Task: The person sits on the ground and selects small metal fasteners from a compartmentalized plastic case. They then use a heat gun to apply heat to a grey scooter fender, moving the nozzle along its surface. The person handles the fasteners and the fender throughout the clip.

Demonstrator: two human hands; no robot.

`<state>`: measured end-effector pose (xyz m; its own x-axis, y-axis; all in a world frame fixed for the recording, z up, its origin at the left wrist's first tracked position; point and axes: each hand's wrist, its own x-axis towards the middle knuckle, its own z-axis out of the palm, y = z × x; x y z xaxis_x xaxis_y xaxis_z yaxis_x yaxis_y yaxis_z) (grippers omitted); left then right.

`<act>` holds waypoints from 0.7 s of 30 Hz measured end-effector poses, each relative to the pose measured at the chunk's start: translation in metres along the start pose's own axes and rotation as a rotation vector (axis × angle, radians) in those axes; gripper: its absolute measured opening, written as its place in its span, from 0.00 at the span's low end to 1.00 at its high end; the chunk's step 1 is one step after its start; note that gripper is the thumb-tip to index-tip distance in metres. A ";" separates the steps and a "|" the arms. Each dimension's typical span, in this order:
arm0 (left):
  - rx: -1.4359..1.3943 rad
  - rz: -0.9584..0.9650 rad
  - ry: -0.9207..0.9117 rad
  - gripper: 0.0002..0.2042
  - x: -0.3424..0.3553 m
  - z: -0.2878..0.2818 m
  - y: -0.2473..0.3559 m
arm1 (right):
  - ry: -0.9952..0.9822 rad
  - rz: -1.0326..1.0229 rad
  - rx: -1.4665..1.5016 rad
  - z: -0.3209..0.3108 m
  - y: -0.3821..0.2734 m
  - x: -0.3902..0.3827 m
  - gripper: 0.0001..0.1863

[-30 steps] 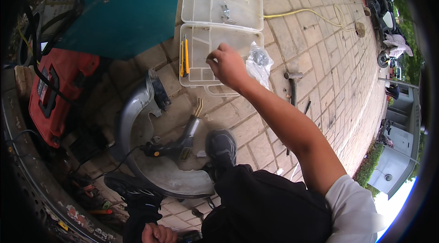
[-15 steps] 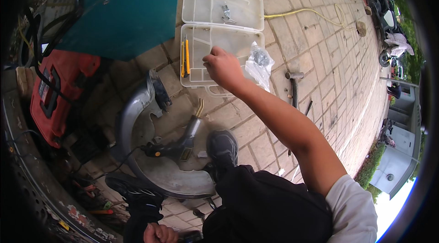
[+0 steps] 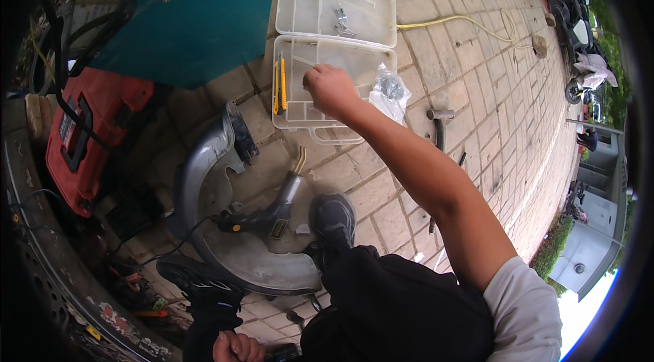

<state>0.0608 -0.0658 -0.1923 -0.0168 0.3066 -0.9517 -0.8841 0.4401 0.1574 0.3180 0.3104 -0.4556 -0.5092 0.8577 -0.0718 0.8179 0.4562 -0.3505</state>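
My right hand [image 3: 332, 93] hovers over the lower half of an open clear plastic case [image 3: 320, 54], its fingers curled together; whatever they pinch is hidden. Left of that hand, a yellow utility knife [image 3: 283, 86] lies in a side compartment. To its right a clear plastic bag [image 3: 388, 106] with dark contents rests on the case's edge. Small metal pieces [image 3: 343, 21] sit in the lid. At the bottom edge my left hand [image 3: 238, 347] is closed beside a dark object, its grip unclear. Between lies a gun-shaped corded tool [image 3: 278, 212] with brass prongs, within a curved grey plastic panel [image 3: 194, 185].
A hammer [image 3: 440, 123] lies on the brick paving to the right, near a short dark rod [image 3: 462, 159]. A red tool case [image 3: 95, 137] and a large teal panel [image 3: 197, 21] stand at left. A yellow cord [image 3: 453, 20] runs off behind the case.
My right hand has shifted very slightly, its fingers still curled over the case. The whole view has moved a little; my left hand stays by the bottom edge.
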 end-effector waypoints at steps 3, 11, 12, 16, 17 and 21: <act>-0.004 -0.007 -0.008 0.20 0.000 -0.002 0.000 | 0.085 0.045 0.175 -0.010 -0.009 -0.019 0.02; 0.008 0.002 -0.035 0.20 0.001 -0.005 -0.001 | -0.034 0.149 0.286 -0.009 -0.040 -0.044 0.05; 0.007 0.003 -0.036 0.20 0.001 -0.005 0.000 | -0.008 0.155 0.285 -0.009 -0.039 -0.043 0.05; 0.018 0.008 -0.042 0.20 0.001 -0.004 0.000 | 0.127 0.177 0.210 -0.010 -0.022 -0.019 0.06; 0.020 0.007 -0.035 0.20 0.001 -0.004 -0.001 | 0.119 0.188 0.166 -0.009 -0.017 -0.011 0.06; -0.003 0.003 -0.021 0.20 0.001 -0.002 -0.001 | 0.089 0.142 0.001 0.003 -0.008 0.016 0.07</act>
<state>0.0610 -0.0680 -0.1944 -0.0101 0.3255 -0.9455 -0.8855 0.4364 0.1597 0.3026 0.3195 -0.4569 -0.3623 0.9313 -0.0377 0.8798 0.3284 -0.3436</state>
